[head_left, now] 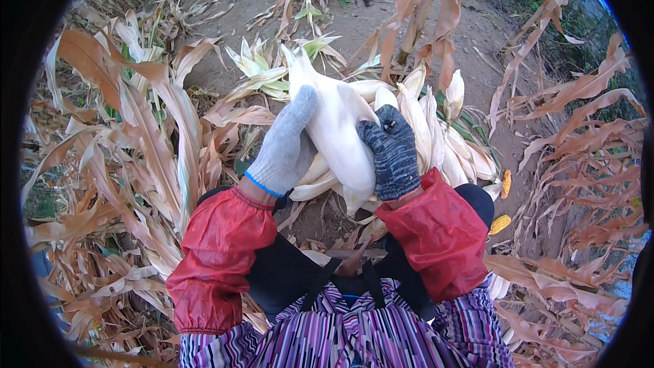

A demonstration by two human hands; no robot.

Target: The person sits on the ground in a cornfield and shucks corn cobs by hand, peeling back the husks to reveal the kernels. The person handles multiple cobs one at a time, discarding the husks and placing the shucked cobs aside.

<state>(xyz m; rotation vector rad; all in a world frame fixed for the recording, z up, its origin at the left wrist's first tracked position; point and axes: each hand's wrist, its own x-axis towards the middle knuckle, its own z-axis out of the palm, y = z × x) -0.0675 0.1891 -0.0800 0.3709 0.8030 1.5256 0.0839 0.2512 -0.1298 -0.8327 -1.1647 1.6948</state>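
Observation:
My left hand, in a pale grey knit glove, grips the left side of a corn ear in its pale husk. On the ear's right side is my right hand, in a dark mottled glove, its fingers pressed to the husk. The ear slants in front of my knees, partly covered by both hands. Below and beyond it lies a pile of husk-covered corn ears. Two bare yellow corn cobs, one above the other, rest on the soil at the pile's right edge.
Dry corn stalks and leaves crowd the left side. A standing corn stalk rises just past the pile. More dried leaves hang at the right. Opened green-white husks lie on the bare soil beyond my left hand.

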